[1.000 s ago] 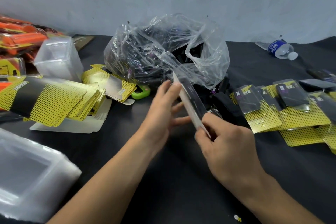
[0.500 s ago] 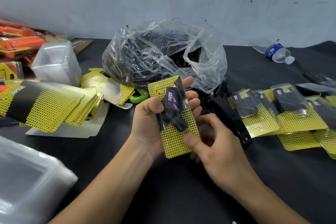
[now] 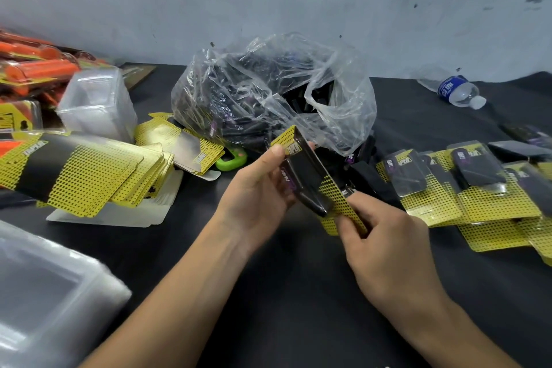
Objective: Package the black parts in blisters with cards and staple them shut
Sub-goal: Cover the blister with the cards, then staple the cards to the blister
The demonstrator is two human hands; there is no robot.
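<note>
— Where to find the blister pack (image 3: 316, 182)?
— Held above the middle of the tabletop (image 3: 283, 293), tilted, top end toward the far edge, just in front of the plastic bag (image 3: 268, 92) full of black pieces.

— Gripped how?
— Pinched near the top by the left hand (image 3: 257, 191), thumb on the front, fingers behind. Pinched at the lower end of the yellow card (image 3: 334, 197) by the right hand (image 3: 385, 248), thumb on the printed face, other fingers curled beneath.

— Inside the pack?
— A black part (image 3: 301, 170) with a purple label, under clear plastic, against the dotted card.

— Just beyond the right hand?
— A black stapler (image 3: 369, 178) on the tabletop, partly hidden by the pack.

— Toward the right edge?
— Finished packs (image 3: 478, 188), overlapping, lying flat. Farther back, a water bottle (image 3: 457, 91) on its side.

— Toward the left edge?
— A fanned stack of cards (image 3: 83, 176). Behind it, clear blisters (image 3: 98, 101) and orange packaged goods (image 3: 35, 69). Between cards and bag, a green object (image 3: 231, 158). At the near left corner, more clear trays (image 3: 44, 308), blurred.
</note>
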